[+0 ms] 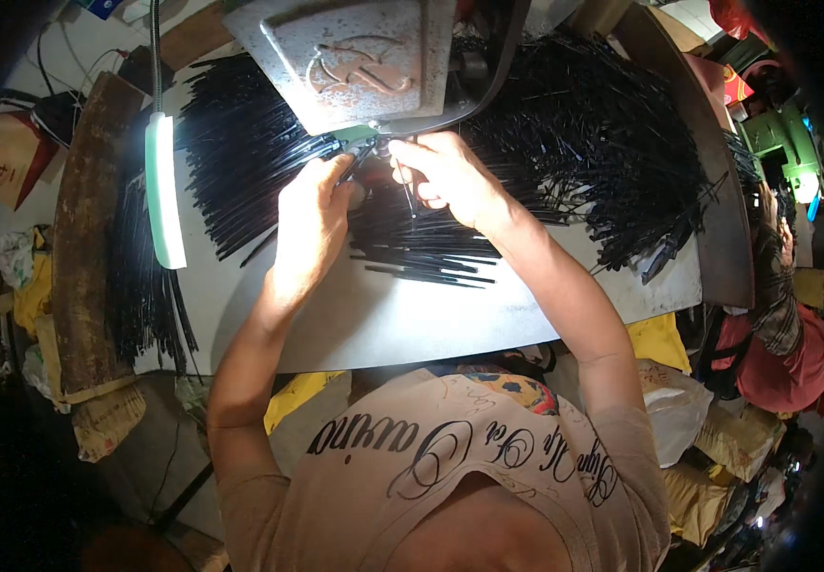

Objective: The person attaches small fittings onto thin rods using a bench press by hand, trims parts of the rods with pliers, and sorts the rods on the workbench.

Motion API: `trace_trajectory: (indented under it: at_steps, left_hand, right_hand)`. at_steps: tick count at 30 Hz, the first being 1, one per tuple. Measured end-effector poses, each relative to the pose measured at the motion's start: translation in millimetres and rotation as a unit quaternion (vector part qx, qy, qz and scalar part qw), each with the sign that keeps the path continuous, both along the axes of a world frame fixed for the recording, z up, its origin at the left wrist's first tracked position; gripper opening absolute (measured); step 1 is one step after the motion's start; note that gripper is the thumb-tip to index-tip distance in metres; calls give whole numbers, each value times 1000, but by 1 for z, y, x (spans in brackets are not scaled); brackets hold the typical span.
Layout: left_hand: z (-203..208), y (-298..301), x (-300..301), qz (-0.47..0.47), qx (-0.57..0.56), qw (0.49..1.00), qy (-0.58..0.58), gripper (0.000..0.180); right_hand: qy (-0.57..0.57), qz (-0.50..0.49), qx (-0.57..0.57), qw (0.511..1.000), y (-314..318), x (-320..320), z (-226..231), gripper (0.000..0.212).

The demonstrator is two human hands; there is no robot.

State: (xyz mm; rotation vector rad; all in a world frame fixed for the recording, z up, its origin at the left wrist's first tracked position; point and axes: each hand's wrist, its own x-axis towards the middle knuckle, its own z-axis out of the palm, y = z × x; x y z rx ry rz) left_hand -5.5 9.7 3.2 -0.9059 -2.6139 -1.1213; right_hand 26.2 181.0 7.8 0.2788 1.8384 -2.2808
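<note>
Both my hands are raised to the working point under a grey metal machine head at the far middle of the table. My left hand is closed, its thumb and fingers pinching thin black rods beside the machine's tip. From the right, my right hand is closed too, pinching a thin metal strip that hangs down below the fingers. The exact contact at the machine's tip is too small to make out. Just under my hands lies a loose row of black rods.
Big heaps of black rods cover the table's left and right. A bright tube lamp stands at left. Raised boards edge the pale tabletop. Another person sits at far right, near a green machine.
</note>
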Motion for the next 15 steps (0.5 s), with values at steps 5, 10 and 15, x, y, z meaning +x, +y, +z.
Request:
trace_trajectory:
  at_steps: [5, 10, 15]
  left_hand:
    - [2, 2, -1, 3, -11, 1000, -8, 28]
    - [6, 4, 0, 7, -23, 1000, -12, 29]
    - [4, 2, 0, 0, -10, 1000, -28, 29]
  right_hand:
    - [-3, -9, 3, 1000, -1, -1, -1, 20]
    - [3, -13, 8, 1000, 0, -1, -1, 20]
    - [14, -18, 4, 1000, -2, 0, 0, 20]
